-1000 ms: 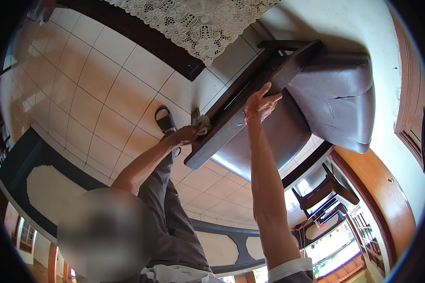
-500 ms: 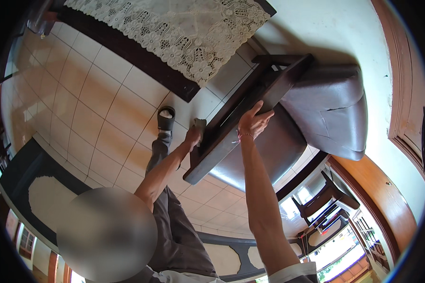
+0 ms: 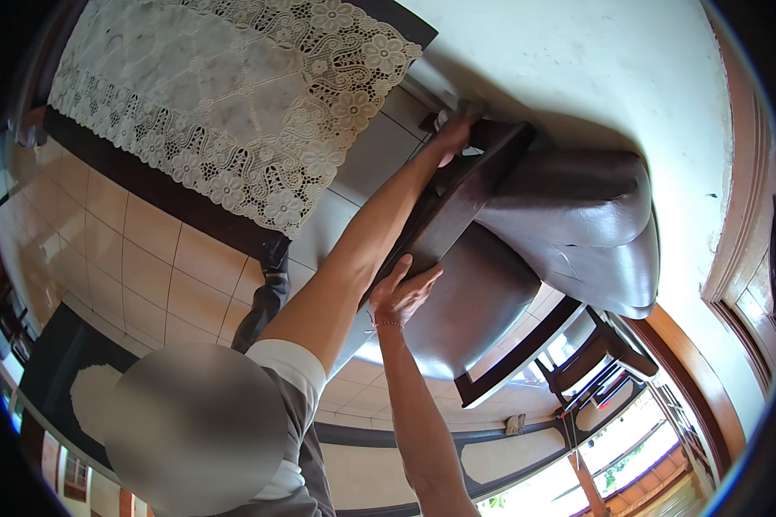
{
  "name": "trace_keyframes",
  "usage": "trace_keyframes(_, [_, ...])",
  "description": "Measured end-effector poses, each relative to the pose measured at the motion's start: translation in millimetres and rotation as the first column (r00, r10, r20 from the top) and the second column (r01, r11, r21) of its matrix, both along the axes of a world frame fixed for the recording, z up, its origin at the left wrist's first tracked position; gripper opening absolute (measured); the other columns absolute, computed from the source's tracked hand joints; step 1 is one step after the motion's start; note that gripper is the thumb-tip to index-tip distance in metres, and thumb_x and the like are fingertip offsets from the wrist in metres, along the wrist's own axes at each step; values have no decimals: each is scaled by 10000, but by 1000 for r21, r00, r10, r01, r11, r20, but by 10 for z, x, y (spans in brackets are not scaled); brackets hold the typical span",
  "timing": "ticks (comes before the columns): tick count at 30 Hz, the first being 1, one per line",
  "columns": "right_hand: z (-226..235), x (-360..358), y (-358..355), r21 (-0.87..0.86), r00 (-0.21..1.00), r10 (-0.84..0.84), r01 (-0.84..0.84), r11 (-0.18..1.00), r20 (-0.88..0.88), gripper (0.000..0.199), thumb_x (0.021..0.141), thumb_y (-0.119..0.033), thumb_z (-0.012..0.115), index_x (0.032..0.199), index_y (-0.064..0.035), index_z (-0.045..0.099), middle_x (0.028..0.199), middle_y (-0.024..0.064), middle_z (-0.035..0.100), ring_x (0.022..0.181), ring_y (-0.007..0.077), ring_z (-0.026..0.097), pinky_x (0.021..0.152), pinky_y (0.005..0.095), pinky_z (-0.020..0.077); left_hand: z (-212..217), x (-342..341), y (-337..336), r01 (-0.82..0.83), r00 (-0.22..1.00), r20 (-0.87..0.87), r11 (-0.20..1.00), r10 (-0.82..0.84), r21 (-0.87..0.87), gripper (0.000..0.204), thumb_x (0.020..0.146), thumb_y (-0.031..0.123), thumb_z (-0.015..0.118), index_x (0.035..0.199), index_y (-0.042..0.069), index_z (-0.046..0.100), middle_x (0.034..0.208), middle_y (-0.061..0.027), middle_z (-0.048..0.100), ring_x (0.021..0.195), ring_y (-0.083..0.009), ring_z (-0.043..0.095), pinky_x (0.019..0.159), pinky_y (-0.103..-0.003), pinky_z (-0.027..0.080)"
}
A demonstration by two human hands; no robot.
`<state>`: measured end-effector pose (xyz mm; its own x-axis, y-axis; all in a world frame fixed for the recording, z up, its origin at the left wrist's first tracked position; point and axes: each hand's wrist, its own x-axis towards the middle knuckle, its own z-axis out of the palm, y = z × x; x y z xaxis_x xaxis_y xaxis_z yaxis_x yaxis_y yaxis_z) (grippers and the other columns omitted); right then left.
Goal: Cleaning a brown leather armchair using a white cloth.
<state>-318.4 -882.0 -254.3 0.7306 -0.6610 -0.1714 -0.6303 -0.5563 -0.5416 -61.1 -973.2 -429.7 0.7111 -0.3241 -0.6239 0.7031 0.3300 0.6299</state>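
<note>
A dark brown cushioned armchair point(image 3: 569, 220) with a wooden armrest point(image 3: 466, 202) stands against the wall. My left hand point(image 3: 453, 142) reaches to the armrest's far end, near the wall. It is closed on a crumpled greyish cloth point(image 3: 467, 110), which partly shows beyond the fingers. My right hand point(image 3: 405, 293), with a thin bracelet at the wrist, grips the armrest's nearer part. Its thumb lies on the wood and its fingers bend over the edge towards the seat point(image 3: 483, 289).
Left of the chair is a dark table point(image 3: 155, 194) covered with a cream lace cloth point(image 3: 233, 112). Tiled floor point(image 3: 147, 233) lies below it. A pale wall point(image 3: 595, 69) rises behind the chair. Another dark chair point(image 3: 591, 362) stands at the lower right.
My left hand has moved with the cloth from the armrest's near end to its far end. My right hand has slid nearer along the armrest. The view has shifted.
</note>
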Motion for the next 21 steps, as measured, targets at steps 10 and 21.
trace_keyframes(10, [6, 8, 9, -18, 1000, 8, -8, 1000, -5, 692, 1041, -501, 493, 1335, 113, 371, 1041, 321, 552, 932, 493, 565, 853, 551, 449, 1013, 26, 340, 121, 989, 83, 992, -120, -16, 441, 1036, 302, 493, 1309, -9, 645, 1273, -191, 643, 1163, -237, 578, 1042, -354, 424])
trace_keyframes(21, [-23, -22, -16, 26, 999, 33, -33, 999, 6, 709, 1041, -488, 502, 1359, 125, 339, 1009, 322, 556, 859, 460, 565, 810, 523, 460, -416, -460, 326, 162, 820, 438, 883, -368, 440, 535, 1061, 190, 441, 1582, 76, 398, 1207, -285, 682, 1078, -381, 687, 956, -457, 515])
